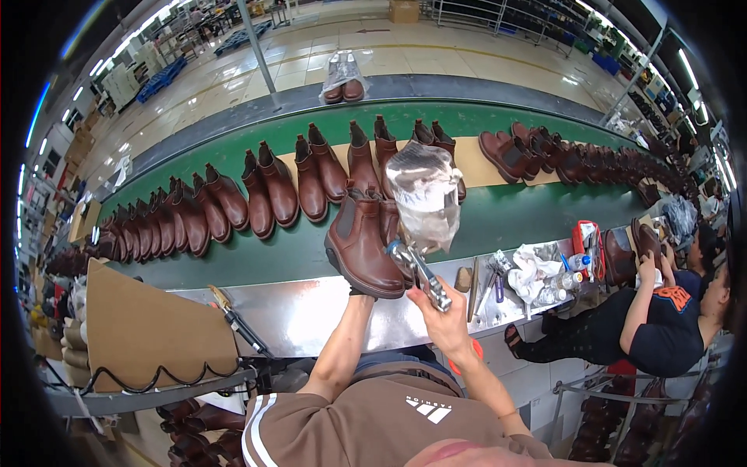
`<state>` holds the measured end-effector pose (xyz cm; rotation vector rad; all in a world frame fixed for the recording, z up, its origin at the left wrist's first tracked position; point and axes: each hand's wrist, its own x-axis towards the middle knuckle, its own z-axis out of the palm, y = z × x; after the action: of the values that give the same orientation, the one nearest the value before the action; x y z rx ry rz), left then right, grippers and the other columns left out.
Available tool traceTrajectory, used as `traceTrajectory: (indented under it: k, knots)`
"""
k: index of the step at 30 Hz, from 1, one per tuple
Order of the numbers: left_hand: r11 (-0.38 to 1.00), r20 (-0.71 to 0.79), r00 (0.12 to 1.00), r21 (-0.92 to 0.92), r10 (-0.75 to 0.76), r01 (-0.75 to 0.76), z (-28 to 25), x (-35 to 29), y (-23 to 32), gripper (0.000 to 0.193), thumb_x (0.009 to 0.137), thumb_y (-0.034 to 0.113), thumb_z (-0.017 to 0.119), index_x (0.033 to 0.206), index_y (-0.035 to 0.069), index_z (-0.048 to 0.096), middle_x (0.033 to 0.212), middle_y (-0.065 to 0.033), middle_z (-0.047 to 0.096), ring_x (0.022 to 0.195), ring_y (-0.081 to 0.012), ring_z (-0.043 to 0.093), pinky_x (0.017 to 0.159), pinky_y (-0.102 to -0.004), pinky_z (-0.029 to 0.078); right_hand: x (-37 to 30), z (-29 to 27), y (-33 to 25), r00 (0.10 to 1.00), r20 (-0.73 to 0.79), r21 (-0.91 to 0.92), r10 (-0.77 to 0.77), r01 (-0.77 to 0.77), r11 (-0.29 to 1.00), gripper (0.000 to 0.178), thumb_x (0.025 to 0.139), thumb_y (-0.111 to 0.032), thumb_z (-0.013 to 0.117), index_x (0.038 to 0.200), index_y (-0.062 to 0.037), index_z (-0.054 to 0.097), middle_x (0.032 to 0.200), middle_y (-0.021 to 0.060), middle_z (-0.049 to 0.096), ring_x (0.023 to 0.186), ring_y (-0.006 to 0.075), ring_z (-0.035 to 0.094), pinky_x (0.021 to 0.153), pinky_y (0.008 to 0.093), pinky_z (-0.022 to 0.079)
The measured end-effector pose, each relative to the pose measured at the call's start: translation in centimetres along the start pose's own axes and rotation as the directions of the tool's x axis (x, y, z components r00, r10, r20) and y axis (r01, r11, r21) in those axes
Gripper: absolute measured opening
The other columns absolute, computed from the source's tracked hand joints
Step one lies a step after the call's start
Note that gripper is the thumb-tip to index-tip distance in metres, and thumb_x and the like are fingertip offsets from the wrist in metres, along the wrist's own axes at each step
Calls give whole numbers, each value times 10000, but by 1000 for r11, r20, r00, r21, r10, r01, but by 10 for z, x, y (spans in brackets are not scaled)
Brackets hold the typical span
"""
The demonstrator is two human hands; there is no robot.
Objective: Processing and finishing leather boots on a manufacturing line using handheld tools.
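My left hand (357, 295) is mostly hidden behind a brown leather ankle boot (361, 247), which it holds up over the metal bench edge, toe toward me. A second brown boot (388, 221) shows partly behind it, close alongside. In my right hand (445, 317) is a metal spray gun (420, 272), fingers wrapped round its body. The gun's cup (425, 194) is covered in wrinkled, stained clear plastic and stands upward. Its metal front is close to the boot's right side; I cannot tell whether they touch. No spray is visible.
Rows of brown boots (272, 187) stand on the green conveyor (311, 253). Tools, bottles and crumpled white plastic (533, 272) lie right on the metal bench (311, 311). A black-handled tool (237, 323) and cardboard (156, 319) are left. A co-worker (661, 319) sits right, holding a boot.
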<state>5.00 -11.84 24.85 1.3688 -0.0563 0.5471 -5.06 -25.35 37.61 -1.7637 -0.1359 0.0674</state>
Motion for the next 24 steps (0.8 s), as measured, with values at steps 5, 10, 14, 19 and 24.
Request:
traceTrajectory:
  k: [5, 10, 14, 19, 24]
  knots:
    - [994, -47, 997, -101, -57, 52, -9, -5, -1, 356, 883, 142, 593, 1205, 31, 489, 1110, -62, 536, 962, -161, 513, 871, -289, 431, -9, -10, 11, 989, -136, -75, -57, 48, 996, 366, 832, -90, 662, 1152, 55, 561, 810, 92, 623, 755, 122, 599, 685, 248, 478]
    - [992, 18, 992, 10, -124, 124, -9, 4, 58, 358, 912, 178, 531, 1234, 34, 471, 1074, -83, 543, 961, -191, 519, 891, -299, 420, -25, -19, 18, 999, -53, 29, 11, -9, 1000, 221, 820, -141, 693, 913, 38, 601, 668, -11, 478, 607, 65, 425, 537, 217, 362]
    - [956, -103, 985, 246, -141, 162, -5, 3, 87, 352, 934, 287, 432, 1173, 41, 510, 922, -146, 571, 810, -256, 541, 747, -363, 418, -10, -10, 8, 999, -15, 21, 52, -51, 998, 238, 818, -153, 698, 914, 43, 601, 657, -21, 449, 595, 64, 379, 525, 217, 338]
    - [860, -258, 958, 454, -124, 233, 4, -15, 97, 439, 956, 396, 332, 1113, 48, 550, 771, -209, 599, 659, -322, 563, 603, -426, 416, -20, -20, 13, 999, -53, -25, 0, -1, 1000, 371, 812, -146, 702, 1108, 50, 592, 735, 15, 520, 658, 83, 452, 601, 224, 407]
    - [869, -240, 959, 430, -153, 246, 6, -18, 93, 433, 955, 390, 337, 1118, 47, 547, 782, -205, 598, 670, -318, 562, 613, -423, 416, -3, -5, 3, 990, -81, -65, -115, 110, 992, 188, 816, -130, 701, 791, 11, 578, 632, -13, 511, 582, 62, 428, 511, 225, 353]
